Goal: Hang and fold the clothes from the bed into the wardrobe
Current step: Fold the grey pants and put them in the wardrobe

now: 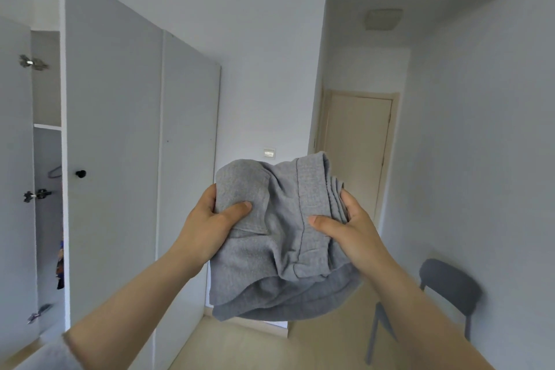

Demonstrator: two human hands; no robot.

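Note:
A folded grey garment with a visible pocket and seam is held up in the air at chest height. My left hand grips its left side, thumb pressed on the pocket. My right hand grips its right edge, thumb on top beside the seam. The white wardrobe stands to the left. Its leftmost door is swung open, showing a shelf, a hanger hook and a strip of dark patterned clothing hanging inside. The bed is out of view.
A grey chair stands at the right wall on the light wooden floor. A beige door is closed at the end of a short passage ahead. A black knob sticks out of the closed wardrobe door.

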